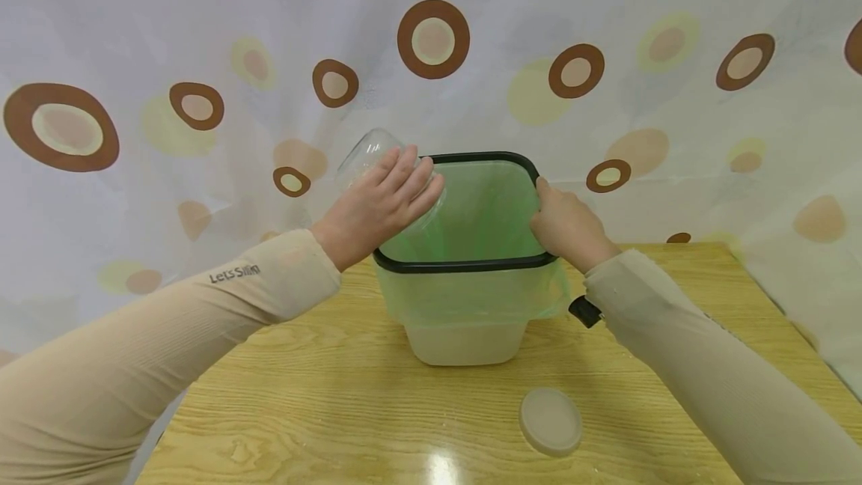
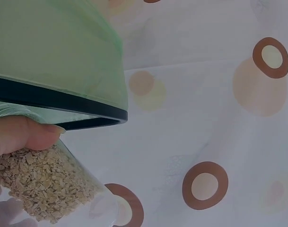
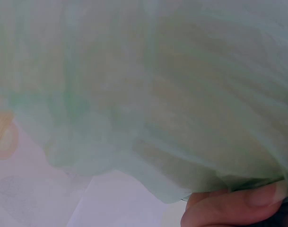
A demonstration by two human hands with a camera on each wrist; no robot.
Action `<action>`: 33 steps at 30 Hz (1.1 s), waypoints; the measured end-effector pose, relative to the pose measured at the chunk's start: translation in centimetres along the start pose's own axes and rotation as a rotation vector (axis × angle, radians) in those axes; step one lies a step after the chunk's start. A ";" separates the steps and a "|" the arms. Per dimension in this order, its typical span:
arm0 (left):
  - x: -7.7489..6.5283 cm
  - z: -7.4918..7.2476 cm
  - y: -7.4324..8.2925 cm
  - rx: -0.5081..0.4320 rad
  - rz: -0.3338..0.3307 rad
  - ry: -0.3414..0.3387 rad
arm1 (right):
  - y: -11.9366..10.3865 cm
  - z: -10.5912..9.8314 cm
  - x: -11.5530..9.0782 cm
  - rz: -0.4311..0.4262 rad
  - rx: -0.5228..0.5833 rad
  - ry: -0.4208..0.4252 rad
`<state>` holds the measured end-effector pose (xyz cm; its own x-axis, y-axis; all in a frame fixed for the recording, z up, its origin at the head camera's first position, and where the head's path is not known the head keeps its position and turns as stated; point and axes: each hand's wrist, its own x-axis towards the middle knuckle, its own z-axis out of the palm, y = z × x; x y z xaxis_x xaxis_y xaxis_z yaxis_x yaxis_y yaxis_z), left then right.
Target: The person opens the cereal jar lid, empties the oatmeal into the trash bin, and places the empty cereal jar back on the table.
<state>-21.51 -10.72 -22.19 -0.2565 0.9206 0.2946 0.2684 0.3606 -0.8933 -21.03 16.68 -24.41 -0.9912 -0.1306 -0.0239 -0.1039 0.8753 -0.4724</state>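
Observation:
My left hand (image 1: 380,204) grips a clear jar (image 1: 367,152), tipped with its mouth over the left side of a small trash bin (image 1: 465,344). In the left wrist view, oat flakes (image 2: 47,184) fill part of the jar, near its base, and my thumb lies across its side by the bin's black rim (image 2: 54,97). A thin green bag (image 1: 471,294) lines the bin and is folded down over its outside. With my right hand (image 1: 569,223) I hold the bin's right rim; in the right wrist view the fingers are partly hidden behind the bag.
On the wooden table (image 1: 303,395), a round beige lid (image 1: 551,421) lies in front of the bin to the right. A pale curtain (image 1: 498,21) with brown and yellow circles hangs behind the table. A black strap piece (image 1: 584,311) sticks out by the right sleeve.

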 end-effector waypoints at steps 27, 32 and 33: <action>0.6 0.2 0.1 0.099 0.022 0.014 | 0.1 0.0 0.0 -0.005 0.005 -0.003; 0.6 0.1 0.1 0.094 0.024 0.016 | 0.1 -0.1 0.0 -0.008 0.003 -0.002; 0.6 0.1 0.1 0.096 0.025 0.016 | 0.1 -0.1 0.0 -0.007 0.002 -0.002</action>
<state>-21.79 -10.15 -22.11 -0.2357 0.9317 0.2762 0.1838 0.3218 -0.9288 -21.05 16.82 -24.40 -0.9902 -0.1378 -0.0216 -0.1112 0.8734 -0.4741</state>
